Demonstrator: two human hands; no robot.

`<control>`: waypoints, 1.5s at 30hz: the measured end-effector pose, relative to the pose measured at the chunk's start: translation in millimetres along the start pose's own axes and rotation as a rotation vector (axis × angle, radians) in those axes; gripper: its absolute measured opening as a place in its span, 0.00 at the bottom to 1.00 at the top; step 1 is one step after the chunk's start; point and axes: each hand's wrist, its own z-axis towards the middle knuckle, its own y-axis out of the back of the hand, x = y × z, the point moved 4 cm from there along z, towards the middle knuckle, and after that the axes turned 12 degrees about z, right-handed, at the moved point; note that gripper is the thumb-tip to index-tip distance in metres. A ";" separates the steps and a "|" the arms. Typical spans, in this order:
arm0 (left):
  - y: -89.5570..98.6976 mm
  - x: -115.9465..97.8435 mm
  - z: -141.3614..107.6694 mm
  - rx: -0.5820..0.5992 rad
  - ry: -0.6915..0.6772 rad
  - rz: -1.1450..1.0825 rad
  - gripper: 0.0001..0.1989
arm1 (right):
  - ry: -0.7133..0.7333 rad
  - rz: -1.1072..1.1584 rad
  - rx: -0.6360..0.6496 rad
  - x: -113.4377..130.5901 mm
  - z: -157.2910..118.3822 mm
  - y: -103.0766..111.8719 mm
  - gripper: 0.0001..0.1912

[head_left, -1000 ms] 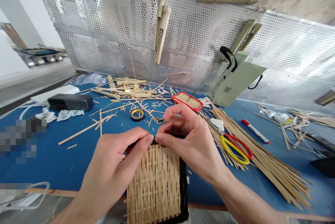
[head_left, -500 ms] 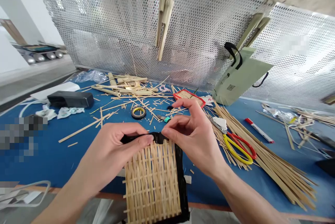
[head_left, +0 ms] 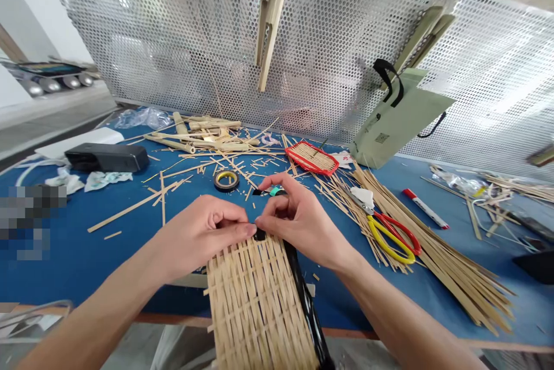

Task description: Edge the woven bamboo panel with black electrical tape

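Observation:
A woven bamboo panel [head_left: 259, 306] hangs below my hands, reaching past the table's front edge. Black tape [head_left: 305, 292] covers its right side, and a bit of black shows along its top edge between my fingertips. My left hand [head_left: 203, 237] pinches the top edge, thumb on the near face. Close beside it, my right hand [head_left: 294, 214] pinches the same edge with thumb and fingers. The fingers hide most of the top edge. Beyond the hands lies a roll of black tape [head_left: 226, 180], with yellow inside its ring.
Scissors [head_left: 392, 237] with red and yellow handles rest against bamboo strips [head_left: 441, 260] at right. A marker [head_left: 426, 208] lies further right. A red-edged woven piece [head_left: 312, 157], a green paper bag [head_left: 393, 122], a black box [head_left: 107, 157] and bamboo pieces [head_left: 208, 136] occupy the back.
My view has shifted slightly. The panel has tilted, its lower end swinging right, and my fingertips have come closer together on its top edge.

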 end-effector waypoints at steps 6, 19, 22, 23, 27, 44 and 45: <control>-6.7 10.4 14.3 0.053 0.000 -0.073 0.21 | 0.033 0.026 -0.021 -12.1 8.4 6.4 0.21; 2.8 25.9 19.8 0.002 0.023 -0.182 0.16 | -0.006 0.034 -0.011 -23.4 16.4 23.7 0.23; 4.7 27.4 19.1 -0.007 0.020 -0.164 0.17 | 0.025 0.049 -0.011 -22.6 17.5 25.1 0.24; 4.3 27.3 19.2 0.005 0.013 -0.145 0.17 | 0.037 0.052 -0.011 -22.2 17.5 24.0 0.24; 0.8 26.2 20.6 0.060 -0.030 -0.045 0.16 | 0.053 0.053 0.001 -21.0 15.4 17.3 0.23; -2.3 24.6 21.8 0.128 -0.056 0.113 0.16 | 0.059 -0.040 0.032 -23.0 10.5 7.1 0.19; -1.6 24.6 22.0 0.120 -0.063 0.118 0.16 | 0.052 -0.046 0.038 -21.9 9.5 6.7 0.18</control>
